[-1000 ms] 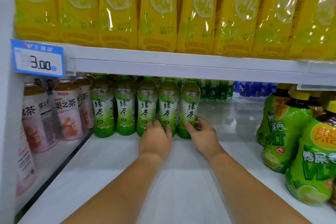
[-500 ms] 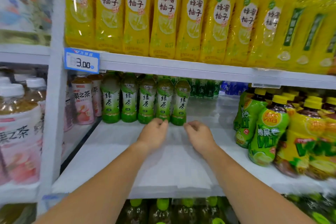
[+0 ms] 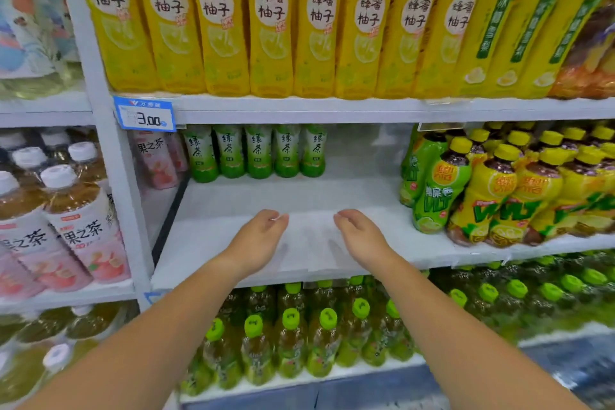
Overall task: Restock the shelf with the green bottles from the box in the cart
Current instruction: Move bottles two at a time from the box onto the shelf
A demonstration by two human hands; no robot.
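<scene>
Both hands empty over bare shelf [image 3: 349, 196]. Left hand [image 3: 258, 240] and right hand [image 3: 361, 240] palm-down, fingers loosely curled, gripping nothing. Row of green bottles [image 3: 258, 151] upright at back of shelf, straight ahead of & beyond fingertips, well apart from both; long axes vertical. Left hand a shade nearer the row, which sits fwd-left of right hand. Box & cart not in view, presumably behind or below; next bottle likely means turning away. Open gap fwd of right hand, toward yellow-capped bottles [image 3: 499, 190].
</scene>
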